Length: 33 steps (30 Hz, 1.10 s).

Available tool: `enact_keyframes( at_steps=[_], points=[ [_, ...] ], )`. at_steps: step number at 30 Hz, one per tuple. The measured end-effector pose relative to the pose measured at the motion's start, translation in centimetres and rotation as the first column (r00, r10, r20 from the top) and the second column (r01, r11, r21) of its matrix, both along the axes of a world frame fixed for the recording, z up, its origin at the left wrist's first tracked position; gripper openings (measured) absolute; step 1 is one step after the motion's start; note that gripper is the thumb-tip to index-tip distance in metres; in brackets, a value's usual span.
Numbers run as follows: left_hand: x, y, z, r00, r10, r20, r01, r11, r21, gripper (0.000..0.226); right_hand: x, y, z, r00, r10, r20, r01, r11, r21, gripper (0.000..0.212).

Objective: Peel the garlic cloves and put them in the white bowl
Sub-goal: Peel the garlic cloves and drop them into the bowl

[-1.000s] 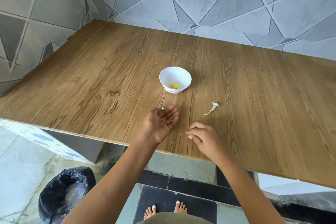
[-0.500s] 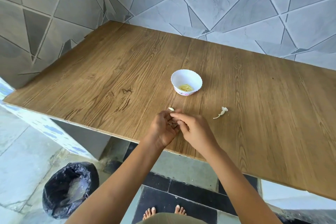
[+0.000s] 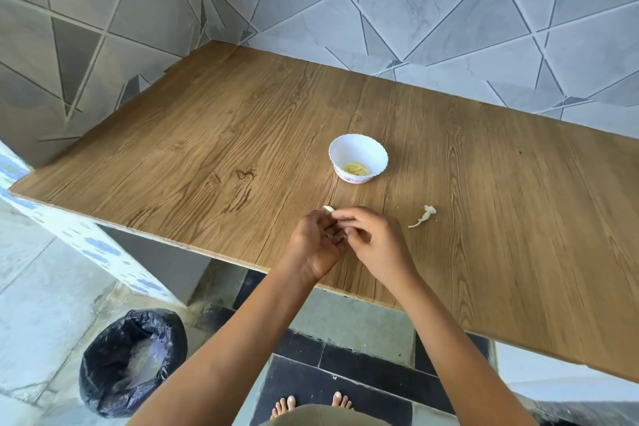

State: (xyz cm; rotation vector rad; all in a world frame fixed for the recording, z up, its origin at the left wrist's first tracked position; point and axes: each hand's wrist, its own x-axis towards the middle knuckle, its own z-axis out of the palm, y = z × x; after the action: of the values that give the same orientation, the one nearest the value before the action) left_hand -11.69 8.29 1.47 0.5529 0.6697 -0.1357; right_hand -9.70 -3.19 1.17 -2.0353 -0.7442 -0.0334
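Wall: grey tiles (image 3: 449,10) cut into triangles fill the top of the frame, behind and to the left of the work surface.
Bench: a wood-grain bench (image 3: 207,149) runs across the middle of the frame, its near edge slanting down towards the lower right.
Floor: pale and dark floor tiles (image 3: 41,287) show below the bench edge, and your bare feet (image 3: 284,406) are at the bottom centre.
Bin: a bin lined with a black bag (image 3: 133,361) stands on the floor at the lower left.
Hands: your hands are together just inside the near edge of the bench. Your left hand (image 3: 316,242) lies palm up with its fingers loose and small dark bits on them. Your right hand (image 3: 377,242) reaches across those fingers with its forefinger out and the other fingers curled. I cannot tell whether it pinches anything.
Bowl: the white bowl (image 3: 358,149) stands on the bench above your hands, well apart from them, with yellowish peeled cloves (image 3: 356,168) in the bottom.
Scrap: a pale stalk-and-skin scrap (image 3: 423,216) lies on the bench just right of your right hand.
Clove: one garlic clove (image 3: 328,208) sits at the tips of both hands. Whether it is held or lying on the bench is unclear.
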Motion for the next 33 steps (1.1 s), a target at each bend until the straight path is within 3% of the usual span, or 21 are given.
enact_keyframes(
  at_steps=[7,11,15,18,22,26,29,33],
  points=[
    [0.0,-0.1,0.1,0.999,-0.045,0.015,0.046,0.996,-0.082,0.041,-0.5,-3.1,0.1,0.981,-0.173,-0.086,0.186,0.968,0.172,0.022],
    [0.0,0.5,-0.4,1.0,-0.027,0.006,0.028,0.995,-0.097,0.042,-0.9,-5.4,-1.6,0.971,-0.236,-0.048,0.233,0.97,-0.069,0.022],
    [-0.1,0.8,-0.7,1.0,-0.018,0.004,0.019,0.996,-0.092,0.044,-1.1,-5.2,-2.4,0.98,-0.195,-0.032,0.176,0.937,-0.301,0.029],
    [-0.4,0.8,-0.6,1.0,-0.021,0.007,0.022,0.996,-0.088,0.044,-0.5,-4.2,-2.1,0.991,-0.128,-0.028,0.108,0.92,-0.377,0.027],
    [-0.6,0.9,-0.7,1.0,-0.021,0.004,0.022,0.997,-0.079,0.044,0.3,-3.4,-1.7,0.999,-0.045,-0.022,0.03,0.888,-0.46,0.003],
    [-0.8,1.0,-0.8,1.0,-0.012,-0.01,0.012,0.998,-0.065,0.043,0.7,-3.0,-1.9,1.0,0.002,-0.026,-0.016,0.815,-0.58,0.01],
    [-0.9,0.9,-0.8,1.0,-0.011,-0.017,0.01,0.998,-0.054,0.044,1.1,-2.8,-1.2,0.997,-0.042,-0.07,0.004,0.882,-0.472,0.011],
    [-0.9,0.3,-0.4,1.0,-0.017,-0.024,0.016,1.0,-0.021,0.042,1.5,-1.9,0.6,0.996,0.068,0.063,-0.045,0.949,-0.311,0.011]
  ],
)
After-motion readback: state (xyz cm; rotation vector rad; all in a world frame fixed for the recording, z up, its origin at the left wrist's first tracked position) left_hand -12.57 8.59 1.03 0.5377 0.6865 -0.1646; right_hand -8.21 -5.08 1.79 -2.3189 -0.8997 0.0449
